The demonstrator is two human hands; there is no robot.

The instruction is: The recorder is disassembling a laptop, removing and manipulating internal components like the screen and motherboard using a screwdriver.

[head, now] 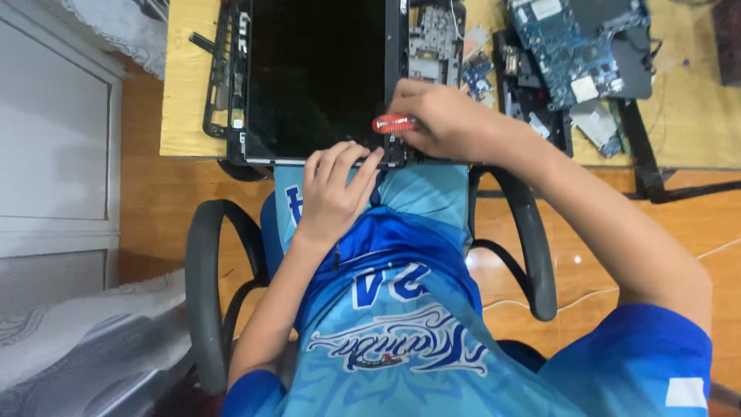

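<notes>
Two bare hands work at the near edge of a dark laptop screen panel [316, 77] lying flat on a yellow wooden desk [185, 85], its long sides running away from the seated person. One red-handled screwdriver [394, 123] lies almost level across the panel's near right corner, its long axis running left to right, the red handle pointing toward the panel's middle; its tip is hidden under the hand. That right hand [444, 120] reaches in from the right with the forearm stretched across the chair's armrest [532, 255], fingers curled shut around the screwdriver. The left hand [336, 189] comes up from below, wrist straight, its fingers spread and slightly bent — the fingertips pressing on the panel's near rim [309, 161], holding nothing. To the right on the desk sits a blue circuit board [571, 38] carrying a small white square label [584, 89] near its lower edge and a pale rectangular one at its upper left. Beside it a smaller blue board [477, 73] rests next to a grey metal frame piece [436, 42] — both just past the panel's right side.
</notes>
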